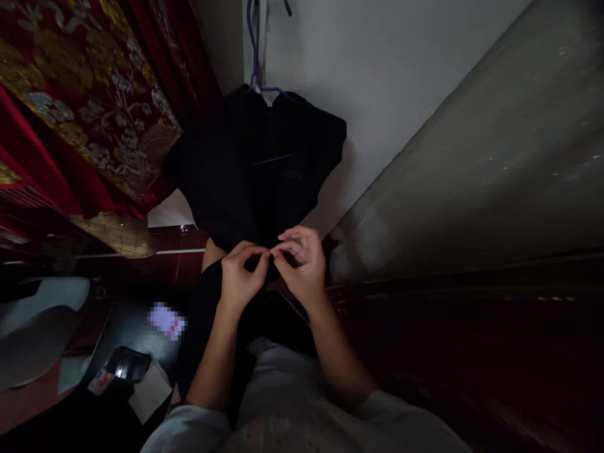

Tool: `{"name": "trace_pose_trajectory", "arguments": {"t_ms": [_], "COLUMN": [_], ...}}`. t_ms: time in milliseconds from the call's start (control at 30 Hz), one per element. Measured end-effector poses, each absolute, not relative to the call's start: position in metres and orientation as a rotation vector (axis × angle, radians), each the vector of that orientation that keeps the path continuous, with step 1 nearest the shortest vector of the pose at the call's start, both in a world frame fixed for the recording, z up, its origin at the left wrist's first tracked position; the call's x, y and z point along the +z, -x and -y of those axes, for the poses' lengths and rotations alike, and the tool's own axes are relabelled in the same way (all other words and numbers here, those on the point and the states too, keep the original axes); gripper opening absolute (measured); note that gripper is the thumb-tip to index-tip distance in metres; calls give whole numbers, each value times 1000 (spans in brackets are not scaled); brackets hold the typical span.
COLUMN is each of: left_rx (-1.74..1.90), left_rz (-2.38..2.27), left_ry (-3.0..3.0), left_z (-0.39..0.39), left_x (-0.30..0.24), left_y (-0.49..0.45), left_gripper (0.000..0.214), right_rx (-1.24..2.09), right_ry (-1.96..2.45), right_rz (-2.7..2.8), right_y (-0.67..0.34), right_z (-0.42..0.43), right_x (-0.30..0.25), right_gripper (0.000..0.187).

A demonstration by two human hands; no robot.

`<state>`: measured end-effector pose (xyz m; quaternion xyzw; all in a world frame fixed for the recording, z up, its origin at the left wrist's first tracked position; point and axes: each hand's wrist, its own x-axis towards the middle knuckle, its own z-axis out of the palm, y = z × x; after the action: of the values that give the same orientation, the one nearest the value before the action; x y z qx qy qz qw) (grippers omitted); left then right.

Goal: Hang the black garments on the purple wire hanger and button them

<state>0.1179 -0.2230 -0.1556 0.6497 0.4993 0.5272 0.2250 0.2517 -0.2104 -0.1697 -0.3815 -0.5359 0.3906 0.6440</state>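
Note:
A dark, black-looking garment point(292, 138) hangs on a purple hanger point(255, 53) against the wall, a thin violet strip crossing its front. At its lower part, my left hand point(238, 277) is closed in a pinch, thumb against index finger. My right hand point(306, 267) pinches right beside it, with its other fingers loosely curled. The fingertips of both hands meet in front of the dark cloth. Whatever lies between them is too small and dark to make out.
Red cloth with gold and silver flower patterns point(108, 94) hangs at upper left. On a dark tabletop point(117, 327) lie a phone-like black object point(128, 363), a pale paper point(151, 391) and a blurred-out item point(167, 321). A greyish covered surface point(472, 170) rises at right.

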Motion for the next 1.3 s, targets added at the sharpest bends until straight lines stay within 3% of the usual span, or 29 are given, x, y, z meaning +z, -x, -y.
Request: {"name": "trace_pose_trajectory", "arguments": {"t_ms": [200, 700, 1000, 1300], "left_rx": [1388, 614, 1033, 1036], "left_rz": [-1363, -1037, -1016, -950], "left_ry": [-2010, -2912, -2344, -2284], "left_z": [219, 187, 191, 198], "left_x": [-151, -128, -130, -126], "left_y": [-111, -95, -88, -85], "left_gripper": [11, 15, 5, 9], "right_rx": [877, 936, 1062, 1134], "right_ry": [912, 1019, 931, 848], "right_rz": [1280, 1419, 1311, 1177], "right_y": [-254, -265, -263, -263], "right_z": [209, 207, 208, 207], "right_x": [-171, -165, -170, -166], "right_gripper": [37, 38, 33, 29]}}
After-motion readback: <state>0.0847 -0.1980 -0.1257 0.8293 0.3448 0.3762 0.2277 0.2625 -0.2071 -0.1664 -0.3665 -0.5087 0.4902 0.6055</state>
